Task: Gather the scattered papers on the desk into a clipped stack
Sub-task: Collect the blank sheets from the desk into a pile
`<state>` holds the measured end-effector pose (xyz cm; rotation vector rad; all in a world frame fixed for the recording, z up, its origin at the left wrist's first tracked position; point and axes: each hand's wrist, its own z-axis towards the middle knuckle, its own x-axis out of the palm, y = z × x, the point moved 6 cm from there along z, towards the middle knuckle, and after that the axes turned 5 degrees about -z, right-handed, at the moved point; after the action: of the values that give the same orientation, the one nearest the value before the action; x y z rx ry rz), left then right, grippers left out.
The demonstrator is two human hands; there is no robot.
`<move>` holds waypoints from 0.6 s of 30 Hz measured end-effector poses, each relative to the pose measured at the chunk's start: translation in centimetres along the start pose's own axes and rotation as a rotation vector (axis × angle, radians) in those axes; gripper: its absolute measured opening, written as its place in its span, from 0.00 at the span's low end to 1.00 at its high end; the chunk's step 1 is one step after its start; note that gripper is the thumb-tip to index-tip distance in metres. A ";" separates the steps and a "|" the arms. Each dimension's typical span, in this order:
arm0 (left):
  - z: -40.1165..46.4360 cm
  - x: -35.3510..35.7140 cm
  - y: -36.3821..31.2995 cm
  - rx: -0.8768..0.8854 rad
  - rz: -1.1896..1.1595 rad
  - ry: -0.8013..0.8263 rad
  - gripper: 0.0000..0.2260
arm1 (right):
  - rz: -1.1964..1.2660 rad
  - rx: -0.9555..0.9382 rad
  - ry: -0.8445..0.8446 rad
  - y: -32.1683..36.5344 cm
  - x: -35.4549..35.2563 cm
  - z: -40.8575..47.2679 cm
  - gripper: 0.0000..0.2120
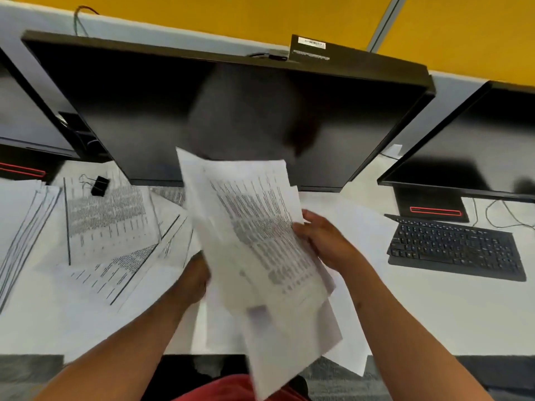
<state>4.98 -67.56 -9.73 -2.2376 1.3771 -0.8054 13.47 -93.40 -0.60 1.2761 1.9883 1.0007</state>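
Observation:
A loose bundle of printed papers (254, 241) is lifted above the white desk (434, 314), its sheets fanned and uneven. My right hand (324, 238) grips the bundle's right edge, thumb on top. My left hand (195, 279) holds the bundle from the left and underneath, its fingers hidden behind the sheets. More printed sheets (107, 221) lie scattered on the desk to the left. A black binder clip (100, 185) rests on those sheets near the monitor. A blank sheet (353, 224) lies under my right arm.
A large black monitor (220, 111) stands straight ahead, with other monitors at the far left and right. A black keyboard (454, 250) lies on the right. Cables trail behind it. The desk's front edge runs just below my forearms.

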 end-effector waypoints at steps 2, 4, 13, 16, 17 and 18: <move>-0.7 0.7 -0.5 -0.010 0.023 0.009 0.18 | -0.179 0.079 -0.134 -4.1 -1.2 0.8 0.13; -0.9 0.8 -0.2 -0.048 -0.054 0.014 0.14 | -0.290 0.145 -0.218 -7.5 -1.6 0.8 0.11; 0.5 0.6 0.3 0.080 0.157 0.000 0.18 | -0.239 0.107 -0.264 -9.2 2.2 1.2 0.14; 1.1 0.1 0.4 0.061 0.182 -0.031 0.15 | -0.269 0.135 -0.472 -8.7 -0.8 0.9 0.17; 1.0 -0.1 0.1 0.055 0.179 -0.025 0.15 | -0.348 0.152 -0.575 -8.8 -2.7 0.5 0.19; 0.9 -0.1 -0.2 0.048 0.174 -0.009 0.16 | -0.441 0.182 -0.662 -8.9 -4.9 -0.1 0.20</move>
<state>5.67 -67.35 -10.29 -2.0497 1.5074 -0.7589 10.84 -100.27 -7.61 1.0080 1.7270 0.1501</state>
